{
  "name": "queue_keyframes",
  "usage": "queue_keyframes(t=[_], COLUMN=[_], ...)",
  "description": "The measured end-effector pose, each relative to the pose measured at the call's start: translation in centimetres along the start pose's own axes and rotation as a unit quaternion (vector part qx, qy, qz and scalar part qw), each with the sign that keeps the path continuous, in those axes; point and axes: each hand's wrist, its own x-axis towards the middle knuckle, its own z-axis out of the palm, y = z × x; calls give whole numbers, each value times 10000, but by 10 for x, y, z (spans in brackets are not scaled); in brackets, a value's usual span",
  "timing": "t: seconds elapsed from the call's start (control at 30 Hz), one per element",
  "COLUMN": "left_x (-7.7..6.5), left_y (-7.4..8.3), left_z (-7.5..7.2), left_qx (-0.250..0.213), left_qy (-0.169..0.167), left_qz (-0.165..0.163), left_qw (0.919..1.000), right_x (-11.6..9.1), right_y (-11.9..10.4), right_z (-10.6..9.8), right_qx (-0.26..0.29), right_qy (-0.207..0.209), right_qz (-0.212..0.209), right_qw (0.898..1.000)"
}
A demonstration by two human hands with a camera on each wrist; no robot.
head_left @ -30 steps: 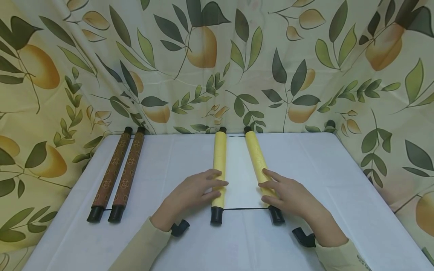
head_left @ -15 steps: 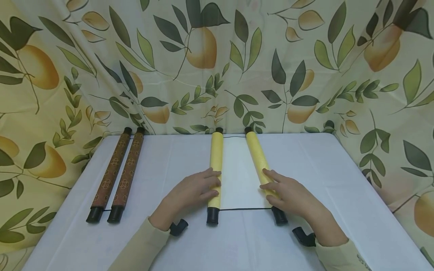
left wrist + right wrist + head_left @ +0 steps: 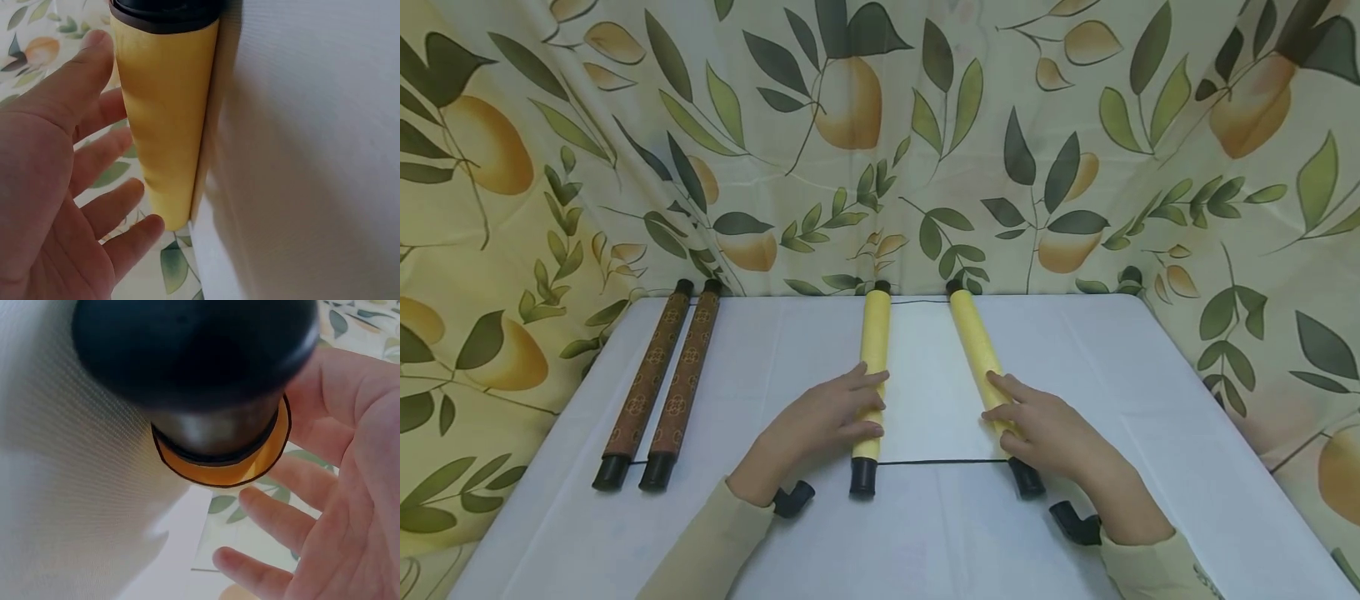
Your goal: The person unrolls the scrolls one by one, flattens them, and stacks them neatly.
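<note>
A yellow scroll lies part unrolled in the middle of the head view, a white sheet (image 3: 925, 383) showing between its left roll (image 3: 876, 333) and slanting right roll (image 3: 973, 333). My left hand (image 3: 827, 412) touches the near half of the left roll with spread fingertips. In the left wrist view those loosely extended fingers lie along the yellow paper (image 3: 165, 94). My right hand (image 3: 1060, 429) has its fingers on the lower part of the right roll. A black end knob (image 3: 194, 350) fills the top of the right wrist view and hides some of the contact.
Two brown patterned rolls (image 3: 638, 392) lie side by side at the left of the white-covered table (image 3: 1150, 458). Fruit-printed cloth (image 3: 850, 183) hangs behind the table's far edge. Black wrist-worn pieces (image 3: 795, 500) stand near both wrists.
The left roll has moved to the left with my left hand, and the right roll a little to the right with my right hand. More white sheet shows between them.
</note>
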Motion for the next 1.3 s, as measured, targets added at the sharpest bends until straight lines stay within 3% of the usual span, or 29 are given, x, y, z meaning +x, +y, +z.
queue_keyframes(t=[0.57, 0.8, 1.3], left_x=[-1, 0, -2], left_y=[-6, -6, -12], left_z=[-1, -4, -5], left_qx=[437, 437, 516], left_qy=[242, 160, 449], left_qz=[11, -19, -192], left_qw=[9988, 9989, 9975], right_x=[-4, -5, -4], right_y=[6, 9, 8], right_z=[-3, -5, -12], right_qx=[-91, -85, -213], right_qy=[-25, -62, -308], right_qz=[162, 207, 498], right_qw=[9998, 9997, 9981])
